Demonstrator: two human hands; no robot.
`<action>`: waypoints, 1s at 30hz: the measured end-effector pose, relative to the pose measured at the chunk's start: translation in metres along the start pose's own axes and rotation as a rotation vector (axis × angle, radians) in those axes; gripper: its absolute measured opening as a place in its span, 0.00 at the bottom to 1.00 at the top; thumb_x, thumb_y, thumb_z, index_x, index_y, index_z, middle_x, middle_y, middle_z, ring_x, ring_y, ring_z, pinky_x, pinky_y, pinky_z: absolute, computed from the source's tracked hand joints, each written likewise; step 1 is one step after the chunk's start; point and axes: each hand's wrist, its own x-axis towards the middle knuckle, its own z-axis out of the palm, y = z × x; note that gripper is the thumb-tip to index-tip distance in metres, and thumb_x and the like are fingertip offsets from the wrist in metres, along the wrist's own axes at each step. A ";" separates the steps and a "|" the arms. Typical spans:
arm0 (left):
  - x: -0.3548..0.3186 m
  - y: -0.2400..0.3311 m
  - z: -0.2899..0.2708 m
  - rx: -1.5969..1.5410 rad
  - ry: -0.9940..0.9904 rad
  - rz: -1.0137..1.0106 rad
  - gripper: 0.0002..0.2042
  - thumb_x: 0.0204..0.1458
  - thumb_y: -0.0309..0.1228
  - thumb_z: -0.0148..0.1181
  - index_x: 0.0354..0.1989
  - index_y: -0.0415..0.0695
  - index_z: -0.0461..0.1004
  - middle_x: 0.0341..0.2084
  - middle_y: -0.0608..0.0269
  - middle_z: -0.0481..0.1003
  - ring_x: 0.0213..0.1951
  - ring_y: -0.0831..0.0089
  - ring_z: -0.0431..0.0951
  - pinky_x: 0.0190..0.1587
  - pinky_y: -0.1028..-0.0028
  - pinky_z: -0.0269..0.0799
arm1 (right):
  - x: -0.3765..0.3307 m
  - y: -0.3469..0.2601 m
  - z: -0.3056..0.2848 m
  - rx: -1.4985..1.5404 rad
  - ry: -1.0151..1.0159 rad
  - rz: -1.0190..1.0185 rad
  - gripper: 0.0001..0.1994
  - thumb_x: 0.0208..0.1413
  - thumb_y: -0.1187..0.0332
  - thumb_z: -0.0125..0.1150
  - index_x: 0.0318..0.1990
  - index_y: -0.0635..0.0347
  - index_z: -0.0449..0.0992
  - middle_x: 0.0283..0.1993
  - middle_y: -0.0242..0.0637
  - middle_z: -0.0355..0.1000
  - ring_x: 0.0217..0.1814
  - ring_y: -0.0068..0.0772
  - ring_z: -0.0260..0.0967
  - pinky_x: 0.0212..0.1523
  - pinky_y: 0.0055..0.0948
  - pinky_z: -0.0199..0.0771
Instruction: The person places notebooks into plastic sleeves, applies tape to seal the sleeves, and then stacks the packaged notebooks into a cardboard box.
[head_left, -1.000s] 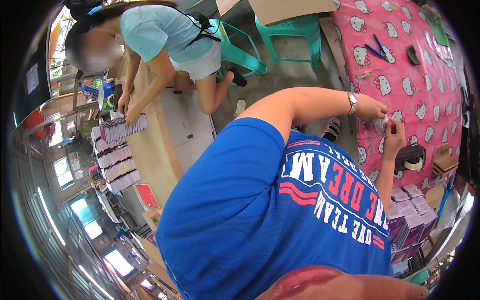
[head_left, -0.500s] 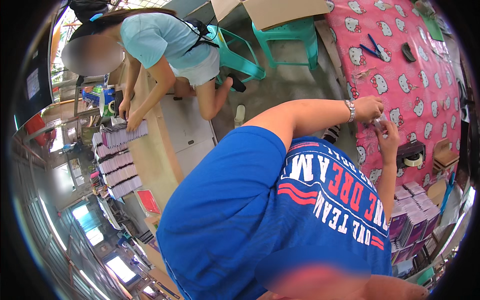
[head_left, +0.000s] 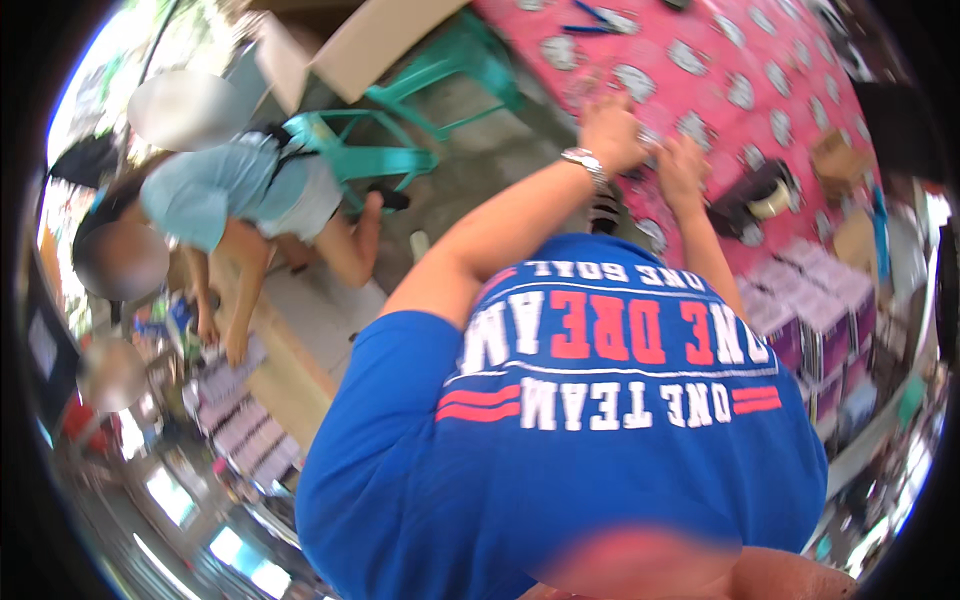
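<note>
My left hand [head_left: 612, 135], with a metal watch at the wrist, is over the near edge of a table covered in a pink patterned cloth [head_left: 735, 60]. Its fingers are curled. Close beside it is my right hand [head_left: 683, 172], fingers bent toward the left one. A small shiny bit shows in the gap between them, too blurred to name. Right of my right hand lies a dark tape dispenser [head_left: 742, 200] with a pale roll. Blue-handled pliers [head_left: 590, 18] rest on the cloth beyond my left hand.
Stacked purple booklets [head_left: 810, 300] stand right of my right arm. Green plastic stools [head_left: 450, 75] and a cardboard box [head_left: 390, 45] are ahead on the left. At far left, a co-worker in a light blue shirt [head_left: 205, 185] leans over a wooden bench [head_left: 290, 385] with booklet stacks [head_left: 250, 430].
The view has turned, so the table and my hands appear farther left and higher. My hands stay close together at the table edge. The co-worker still bends over the booklets.
</note>
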 end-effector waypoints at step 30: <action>0.026 -0.029 0.046 -0.920 -0.280 -0.008 0.08 0.51 0.26 0.56 0.40 0.42 0.76 0.26 0.64 0.75 0.28 0.78 0.71 0.33 0.75 0.69 | -0.156 0.105 0.053 1.961 0.465 1.062 0.05 0.62 0.69 0.49 0.34 0.57 0.68 0.28 0.29 0.63 0.25 0.21 0.58 0.27 0.24 0.64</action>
